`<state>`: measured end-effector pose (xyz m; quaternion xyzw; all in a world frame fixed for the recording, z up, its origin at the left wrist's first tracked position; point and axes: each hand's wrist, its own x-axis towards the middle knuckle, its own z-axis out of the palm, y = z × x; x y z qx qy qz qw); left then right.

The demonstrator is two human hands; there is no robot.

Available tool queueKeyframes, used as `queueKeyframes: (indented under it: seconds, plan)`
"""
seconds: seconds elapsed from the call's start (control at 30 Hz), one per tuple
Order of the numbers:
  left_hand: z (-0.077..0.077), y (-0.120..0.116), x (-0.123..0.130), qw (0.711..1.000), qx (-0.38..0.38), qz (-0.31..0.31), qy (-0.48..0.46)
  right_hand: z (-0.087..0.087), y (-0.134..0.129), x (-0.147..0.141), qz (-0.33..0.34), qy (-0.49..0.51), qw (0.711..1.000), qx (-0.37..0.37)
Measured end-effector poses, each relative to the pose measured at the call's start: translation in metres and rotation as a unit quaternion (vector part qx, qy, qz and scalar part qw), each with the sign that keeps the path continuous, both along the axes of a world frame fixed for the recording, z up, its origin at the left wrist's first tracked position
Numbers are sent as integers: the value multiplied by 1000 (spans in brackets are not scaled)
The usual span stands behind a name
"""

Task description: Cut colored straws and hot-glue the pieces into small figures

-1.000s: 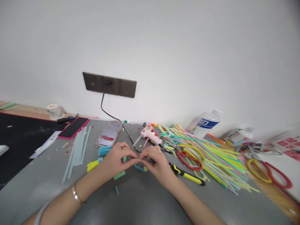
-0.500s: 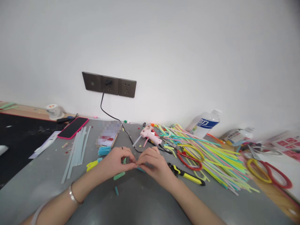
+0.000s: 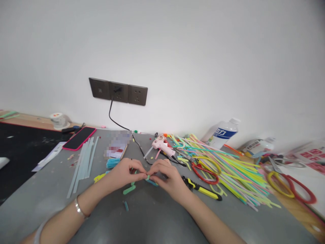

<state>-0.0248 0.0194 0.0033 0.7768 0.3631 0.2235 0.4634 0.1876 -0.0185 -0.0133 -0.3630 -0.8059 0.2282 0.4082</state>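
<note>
My left hand (image 3: 130,173) and my right hand (image 3: 166,176) meet at the fingertips over the grey mat. Both are closed in a pinch on a small green pipe cleaner piece (image 3: 148,177), mostly hidden by the fingers. Just beneath my right fingers lies a short blue piece (image 3: 152,183). Beside my left hand are a folded green pipe cleaner (image 3: 129,189) and, nearer me, another short blue piece (image 3: 126,206). A bundle of blue pieces (image 3: 113,163) sits behind my left wrist.
To the right are yellow-black wire strippers (image 3: 204,192), red-yellow scissors (image 3: 207,174) and a heap of pastel pipe cleaners (image 3: 236,173). A pink glue gun (image 3: 162,146) lies behind my hands, with its cord. Left are clear glue sticks (image 3: 82,162) and a pink-cased phone (image 3: 79,138).
My fingertips have shifted slightly, and a bit of the green piece now shows between them. More of the blue piece beneath is visible. Other things stay put.
</note>
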Motion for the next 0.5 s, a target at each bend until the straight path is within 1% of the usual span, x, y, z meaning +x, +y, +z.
queueKeyframes:
  seconds: [0.13,0.33,0.5]
  plan:
    - [1,1,1,1000,-10,7,7,-3,2,0,4,26,1000,1]
    - [6,-1,3,1000,-15,17,20,-4,2,-1,7,25,1000,-4]
    - [5,-2,4,1000,3,13,18,-1,1,-1,8,24,1000,-7]
